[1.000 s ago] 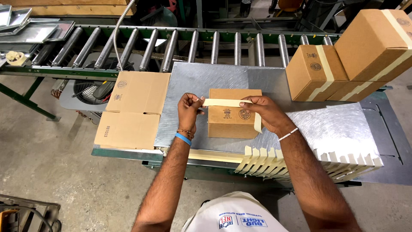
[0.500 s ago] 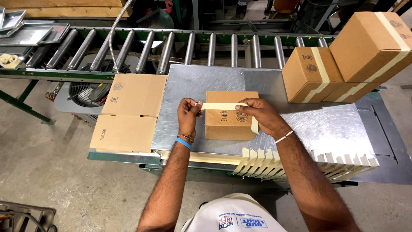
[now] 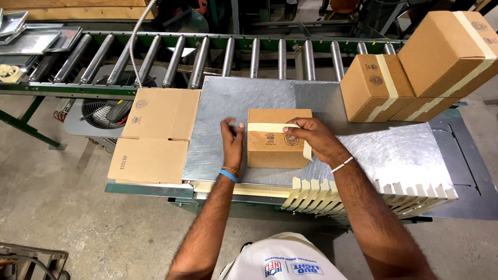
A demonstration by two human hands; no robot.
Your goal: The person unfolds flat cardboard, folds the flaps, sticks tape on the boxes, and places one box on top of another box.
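Observation:
A small brown cardboard box [image 3: 274, 145] sits on the metal table [image 3: 228, 103]. A strip of tan tape [image 3: 267, 127] lies across its top. My right hand [image 3: 311, 137] presses the tape down at the box's right edge, where the strip hangs over the side. My left hand [image 3: 232, 136] is just left of the box, fingers pinched near the tape's left end, slightly apart from the box wall.
Flattened cartons [image 3: 155, 135] lie left of the table. Taped boxes [image 3: 410, 72] stand stacked at the right. A roller conveyor [image 3: 207, 54] runs behind. Cut tape strips [image 3: 363, 197] hang along the table's near edge. Metal trays [image 3: 31, 36] and a fan [image 3: 101, 111] are at far left.
My left hand has moved off the box's left side and now hovers just beside it. The right hand stays on the tape at the right edge.

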